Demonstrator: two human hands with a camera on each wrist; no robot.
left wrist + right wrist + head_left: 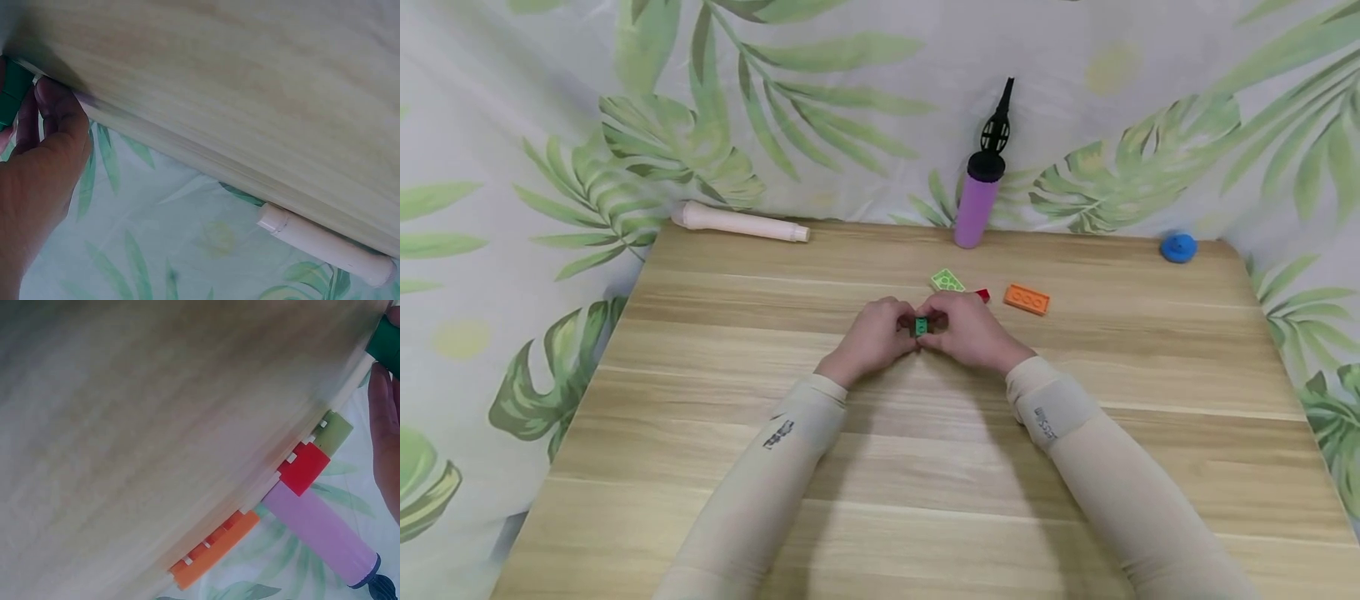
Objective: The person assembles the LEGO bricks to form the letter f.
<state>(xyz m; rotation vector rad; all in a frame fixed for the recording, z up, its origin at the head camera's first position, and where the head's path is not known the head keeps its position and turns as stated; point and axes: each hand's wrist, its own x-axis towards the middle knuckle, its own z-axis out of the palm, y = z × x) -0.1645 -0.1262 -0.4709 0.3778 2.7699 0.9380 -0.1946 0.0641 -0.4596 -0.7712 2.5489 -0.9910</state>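
A small green toy building brick (921,326) is held between both hands above the middle of the table. My left hand (872,337) pinches its left side with curled fingers, and my right hand (968,329) pinches the right side. Part of the brick is covered by fingertips. In the left wrist view the green brick (14,94) shows a seam line across it. Just beyond the right hand lie a light green brick (947,280) and a red brick (982,295), the red one mostly hidden by that hand in the head view. An orange brick (1027,299) lies to their right.
Along the wooden table's (700,400) back edge are a pale pink tube-shaped object (745,222) at left, a purple hand pump (977,200) with a black nozzle near the middle, and a blue round object (1178,247) at right. A leaf-patterned cloth (850,125) hangs behind.
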